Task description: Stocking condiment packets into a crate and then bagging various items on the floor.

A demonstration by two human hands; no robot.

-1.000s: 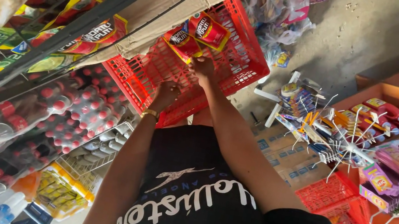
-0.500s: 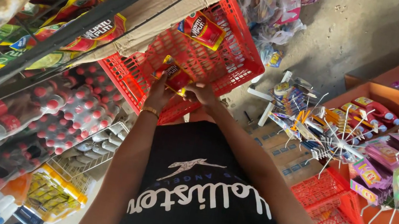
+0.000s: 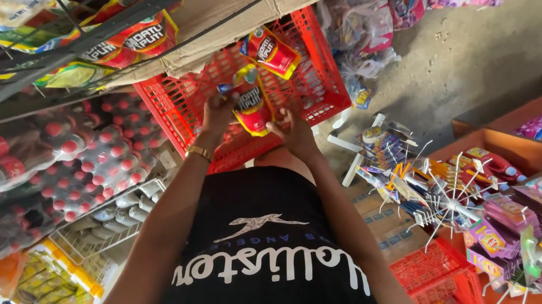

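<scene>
Pouches of red and yellow are what both hands work on: one pouch sits clamped between the left hand and the right hand, held just above the near edge of the red crate, probably so it clears the rim; a second pouch lies flat on the crate's mesh floor, farther off; left of the crate, a wire shelf carries similar packets upright for display; red-capped bottles stand packed below; a spinner rack of small goods stands right.
</scene>
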